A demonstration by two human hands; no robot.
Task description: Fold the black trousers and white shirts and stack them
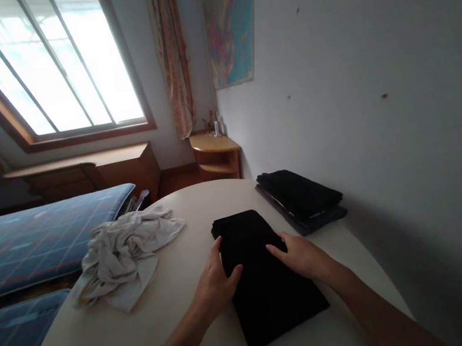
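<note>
A folded black garment lies on the round white table, its near end spread flat toward me. On its left edge is my left hand, the thumb on top and the fingers along the side. My right hand grips the opposite edge, thumb above and the other fingers mostly hidden under the cloth. What kind of garment it is, I cannot tell. Behind my right hand sits a stack of folded dark clothes, black above and grey below.
A crumpled whitish cloth lies on the table's left side. Blue plaid mattresses stand beyond the left edge. The wall runs close along the right. A corner shelf with small items is behind the table.
</note>
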